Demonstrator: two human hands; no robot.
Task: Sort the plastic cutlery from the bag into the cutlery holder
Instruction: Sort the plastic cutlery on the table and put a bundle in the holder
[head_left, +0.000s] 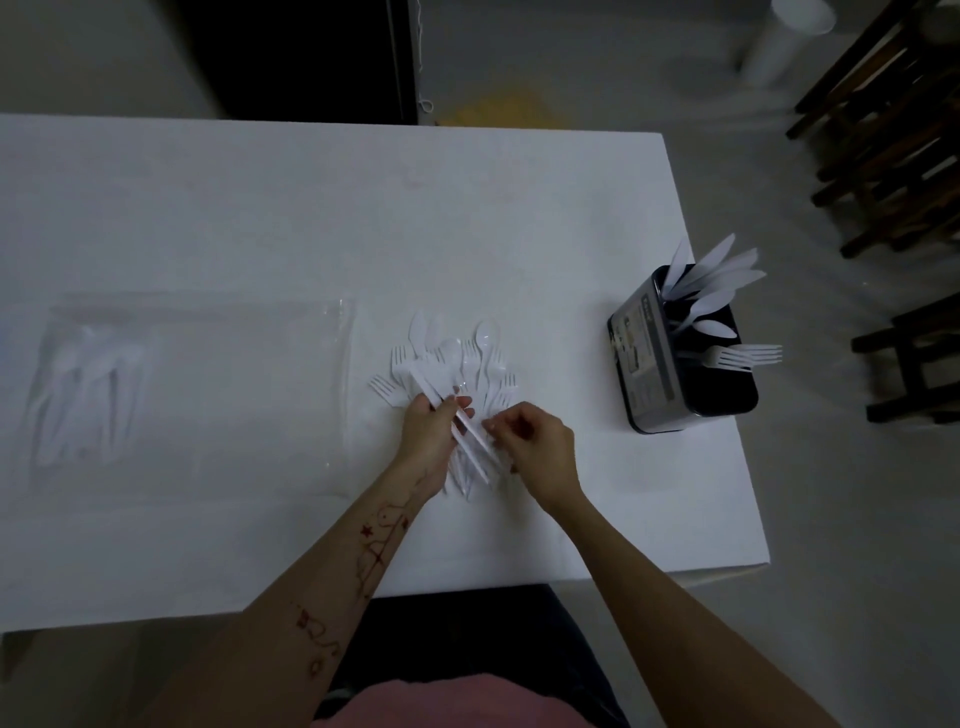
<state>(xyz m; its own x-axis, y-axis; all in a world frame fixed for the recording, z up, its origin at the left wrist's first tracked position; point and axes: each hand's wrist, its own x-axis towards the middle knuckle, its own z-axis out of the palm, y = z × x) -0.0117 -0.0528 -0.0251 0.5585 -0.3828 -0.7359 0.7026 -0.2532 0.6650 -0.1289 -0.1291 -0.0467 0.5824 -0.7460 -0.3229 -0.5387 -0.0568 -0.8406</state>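
Observation:
A pile of white plastic forks and spoons (457, 364) lies fanned out on the white table (311, 208), just in front of me. My left hand (428, 436) grips a couple of white pieces by their handles over the pile's near end. My right hand (535, 452) hovers beside it with curled fingers pinching at the handles; what it holds is unclear. The black cutlery holder (685, 374) stands at the table's right edge, with knives in its far compartment and forks leaning out to the right. A clear plastic bag (156, 384) with more white cutlery lies at the left.
The table's right edge runs close behind the holder. Dark wooden chairs (893, 156) stand on the floor at the right. A white post (779, 41) rises at the far right.

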